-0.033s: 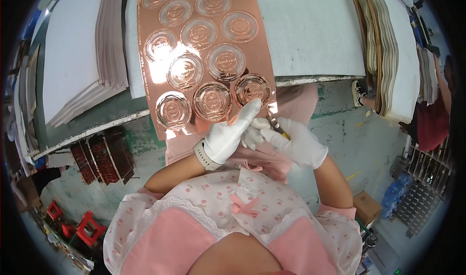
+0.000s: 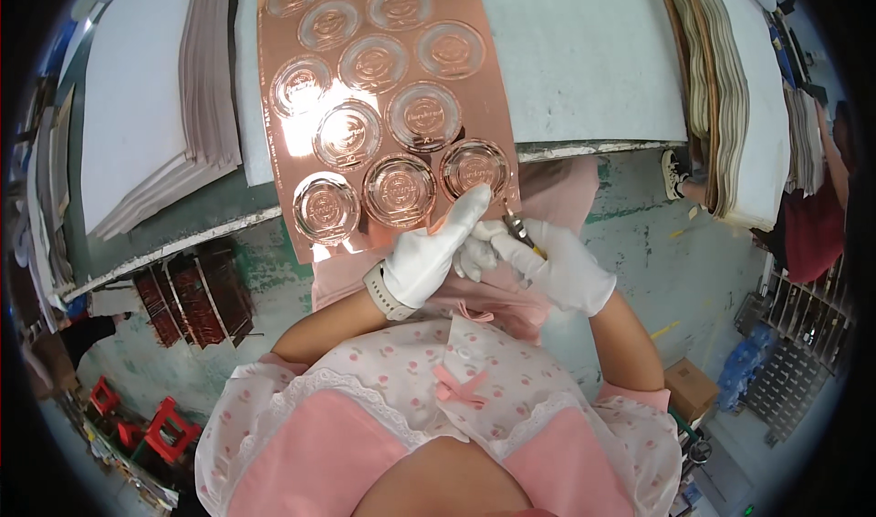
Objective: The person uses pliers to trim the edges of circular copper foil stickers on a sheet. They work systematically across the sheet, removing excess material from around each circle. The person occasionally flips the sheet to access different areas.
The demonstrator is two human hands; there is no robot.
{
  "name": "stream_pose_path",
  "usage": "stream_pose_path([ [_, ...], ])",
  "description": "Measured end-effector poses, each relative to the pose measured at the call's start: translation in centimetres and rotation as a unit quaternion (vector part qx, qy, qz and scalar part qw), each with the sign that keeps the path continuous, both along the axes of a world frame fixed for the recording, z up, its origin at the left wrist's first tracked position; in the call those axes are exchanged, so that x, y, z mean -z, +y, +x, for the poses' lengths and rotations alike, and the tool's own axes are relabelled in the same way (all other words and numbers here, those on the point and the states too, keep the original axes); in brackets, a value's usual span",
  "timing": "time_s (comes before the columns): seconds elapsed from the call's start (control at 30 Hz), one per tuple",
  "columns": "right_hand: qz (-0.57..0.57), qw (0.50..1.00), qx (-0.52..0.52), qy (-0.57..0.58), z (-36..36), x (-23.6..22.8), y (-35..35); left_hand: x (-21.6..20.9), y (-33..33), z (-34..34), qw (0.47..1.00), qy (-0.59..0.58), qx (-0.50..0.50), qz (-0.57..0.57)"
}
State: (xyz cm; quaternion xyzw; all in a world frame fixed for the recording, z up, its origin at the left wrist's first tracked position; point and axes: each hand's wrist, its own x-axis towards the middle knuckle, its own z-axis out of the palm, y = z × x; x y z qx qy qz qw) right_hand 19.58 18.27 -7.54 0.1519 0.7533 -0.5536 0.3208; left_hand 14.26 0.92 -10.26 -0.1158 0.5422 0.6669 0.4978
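Note:
A shiny copper-coloured sheet (image 2: 388,104) with several raised round medallion shapes lies on the pale worktop, its near end jutting out over the edge toward me. White-gloved, my left hand (image 2: 429,257) grips the sheet's near edge, thumb on top by the near-right medallion (image 2: 474,171), its other fingers partly hidden underneath. My right hand (image 2: 568,269), also gloved, closes around small pliers or cutters (image 2: 522,232) with metal jaws and a yellowish handle. Their jaws point at the sheet's near-right corner. Whether they touch it I cannot tell. Both hands nearly meet.
Stacks of large sheets stand on the worktop (image 2: 593,61) at left (image 2: 137,88) and right (image 2: 716,97). Below the left edge is a dark reddish rack (image 2: 193,296). Red stools (image 2: 169,430) stand lower left. At right are a cardboard box (image 2: 690,389) and another person's shoe (image 2: 672,175).
The pliers' jaws have tilted slightly upward and seem a little further apart. My left hand and the copper sheet stay nearly where they were.

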Motion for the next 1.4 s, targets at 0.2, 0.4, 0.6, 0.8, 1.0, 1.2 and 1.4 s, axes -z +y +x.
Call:
stream_pose_path([
  [0.2, 0.134, 0.987, -0.081, -0.044, -1.5, -1.7, -0.3, 0.2, 0.1, 0.2, 1.000, 0.028, 0.001, 0.001],
  [0.4, 0.139, 0.980, -0.140, 0.040, -0.9, -1.6, 0.6, -0.2, 0.6, 0.4, 0.998, 0.026, -0.056, 0.002],
  [0.6, -0.065, 0.993, 0.095, 0.026, 4.0, 2.7, -1.1, 0.6, 0.1, 0.5, 0.999, 0.027, -0.015, 0.038],
  [0.8, -0.209, 0.930, 0.286, 0.099, 3.7, 3.3, -4.1, 0.4, 0.7, -0.3, 0.998, 0.042, 0.029, 0.035],
  [1.0, -0.234, 0.905, 0.347, 0.082, 2.5, 2.0, -4.2, 1.2, 1.6, -0.3, 0.998, 0.004, 0.037, 0.042],
  [1.2, -0.234, 0.886, 0.393, 0.081, 2.7, 2.0, -4.4, 0.8, 2.0, -1.0, 0.995, -0.002, 0.092, 0.032],
  [1.4, -0.218, 0.893, 0.386, 0.077, 2.5, 2.0, -4.1, 0.0, 3.0, -1.0, 0.995, 0.075, 0.063, -0.005],
])
